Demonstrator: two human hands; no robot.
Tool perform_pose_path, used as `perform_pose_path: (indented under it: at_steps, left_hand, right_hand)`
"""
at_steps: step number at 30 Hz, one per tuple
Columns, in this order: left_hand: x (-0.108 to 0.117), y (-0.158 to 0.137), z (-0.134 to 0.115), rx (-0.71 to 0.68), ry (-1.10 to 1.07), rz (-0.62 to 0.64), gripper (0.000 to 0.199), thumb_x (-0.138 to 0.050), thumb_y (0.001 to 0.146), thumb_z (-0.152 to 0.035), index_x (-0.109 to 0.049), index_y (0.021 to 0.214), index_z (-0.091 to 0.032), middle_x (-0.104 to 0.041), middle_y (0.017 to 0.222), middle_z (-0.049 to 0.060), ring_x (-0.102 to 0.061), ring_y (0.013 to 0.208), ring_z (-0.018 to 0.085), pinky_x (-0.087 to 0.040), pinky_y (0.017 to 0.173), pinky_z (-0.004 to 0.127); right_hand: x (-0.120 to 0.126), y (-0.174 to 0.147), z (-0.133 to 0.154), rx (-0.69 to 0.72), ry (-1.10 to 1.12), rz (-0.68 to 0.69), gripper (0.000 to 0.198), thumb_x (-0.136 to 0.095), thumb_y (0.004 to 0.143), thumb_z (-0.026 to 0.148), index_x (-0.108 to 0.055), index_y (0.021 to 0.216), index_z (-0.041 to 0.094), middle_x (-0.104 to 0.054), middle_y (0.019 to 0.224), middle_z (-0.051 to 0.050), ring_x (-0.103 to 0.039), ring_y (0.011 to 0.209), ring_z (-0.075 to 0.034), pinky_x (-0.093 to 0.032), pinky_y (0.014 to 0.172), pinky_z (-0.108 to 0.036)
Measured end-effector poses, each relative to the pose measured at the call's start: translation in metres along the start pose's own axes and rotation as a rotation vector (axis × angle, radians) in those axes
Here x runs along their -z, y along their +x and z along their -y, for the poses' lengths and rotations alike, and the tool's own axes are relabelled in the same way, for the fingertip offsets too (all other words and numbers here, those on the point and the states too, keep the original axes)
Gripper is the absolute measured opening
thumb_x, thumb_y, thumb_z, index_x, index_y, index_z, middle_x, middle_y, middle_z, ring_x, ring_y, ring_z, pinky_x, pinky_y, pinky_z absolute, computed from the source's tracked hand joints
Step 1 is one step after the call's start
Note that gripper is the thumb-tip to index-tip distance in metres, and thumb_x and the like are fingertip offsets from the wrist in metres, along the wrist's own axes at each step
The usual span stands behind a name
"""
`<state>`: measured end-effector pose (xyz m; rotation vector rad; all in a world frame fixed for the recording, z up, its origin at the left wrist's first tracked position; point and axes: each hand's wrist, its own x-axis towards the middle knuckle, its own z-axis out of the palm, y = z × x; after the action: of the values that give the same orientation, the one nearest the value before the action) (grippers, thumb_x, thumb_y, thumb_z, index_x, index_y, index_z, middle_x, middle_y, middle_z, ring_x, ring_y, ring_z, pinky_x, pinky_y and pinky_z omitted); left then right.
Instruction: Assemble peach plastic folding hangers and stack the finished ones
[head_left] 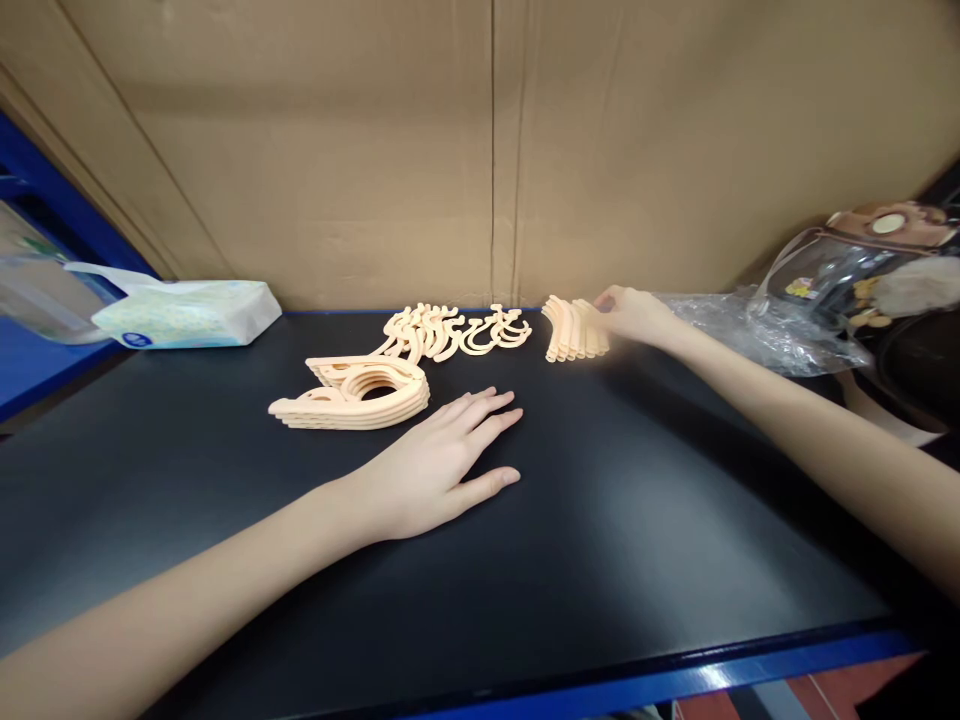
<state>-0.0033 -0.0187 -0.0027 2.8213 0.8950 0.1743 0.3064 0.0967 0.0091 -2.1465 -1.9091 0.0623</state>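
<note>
My left hand (442, 460) lies flat on the black table, palm down, with its fingers spread and nothing in it. Beyond its wrist is a stack of cream plastic folding hanger bodies (360, 400). My right hand (636, 315) reaches to the far side, its thumb and fingertips closed at the right end of a row of curved cream plastic hanger arms (574, 330). Its fingers partly hide the piece they pinch. Left of that row are several loose cream hooks (495, 332) and a heap of more curved cream pieces (421, 332).
A tissue pack (187, 312) stands at the back left. Clear plastic wrapping (772, 330) and a transparent bottle with a brown lid (847, 260) are at the right. Cardboard (337, 150) rises behind the black table (600, 560), which has a blue front edge.
</note>
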Motion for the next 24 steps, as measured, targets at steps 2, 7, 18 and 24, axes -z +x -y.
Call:
perform_pose_path:
  at_steps: [2, 7, 18, 24]
  left_hand:
    - [0.0, 0.0, 0.0, 0.0, 0.0, 0.004, 0.057, -0.037, 0.097, -0.049, -0.037, 0.144, -0.016, -0.031, 0.154, 0.01, -0.024, 0.144, 0.027, -0.027, 0.116, 0.048]
    - [0.0, 0.0, -0.001, 0.002, 0.01, 0.013, 0.056, -0.037, 0.098, -0.048, -0.036, 0.144, -0.016, -0.03, 0.154, 0.01, -0.023, 0.144, 0.027, -0.026, 0.116, 0.047]
    - [0.003, -0.002, -0.011, -0.037, 0.05, -0.347, 0.054, -0.047, 0.095, -0.036, -0.029, 0.143, -0.018, -0.037, 0.148, 0.012, -0.033, 0.138, 0.025, -0.033, 0.112, 0.044]
    - [0.006, 0.0, -0.011, -0.002, 0.034, -0.377, 0.039, -0.052, 0.092, -0.041, -0.051, 0.123, -0.017, -0.062, 0.114, 0.009, -0.055, 0.104, 0.024, -0.044, 0.088, 0.039]
  right_hand:
    - [0.001, -0.001, 0.0, 0.002, 0.004, -0.011, 0.046, -0.056, 0.077, 0.043, -0.063, 0.113, 0.015, -0.069, 0.109, -0.015, -0.064, 0.098, -0.032, -0.047, 0.077, -0.039]
    - [0.015, -0.006, 0.003, 0.022, 0.024, -0.075, 0.045, -0.056, 0.076, 0.041, -0.064, 0.11, 0.013, -0.071, 0.096, -0.015, -0.065, 0.089, -0.031, -0.047, 0.071, -0.038]
    - [0.038, -0.115, 0.058, 0.703, -0.108, -0.106, 0.017, -0.055, 0.079, 0.029, -0.067, 0.073, 0.019, -0.067, 0.07, -0.005, -0.059, 0.067, -0.021, -0.035, 0.066, -0.033]
    - [0.017, -0.145, 0.068, 0.904, -0.023, -0.085, 0.018, -0.053, 0.082, 0.025, -0.067, 0.083, 0.016, -0.066, 0.077, -0.005, -0.057, 0.076, -0.02, -0.033, 0.076, -0.034]
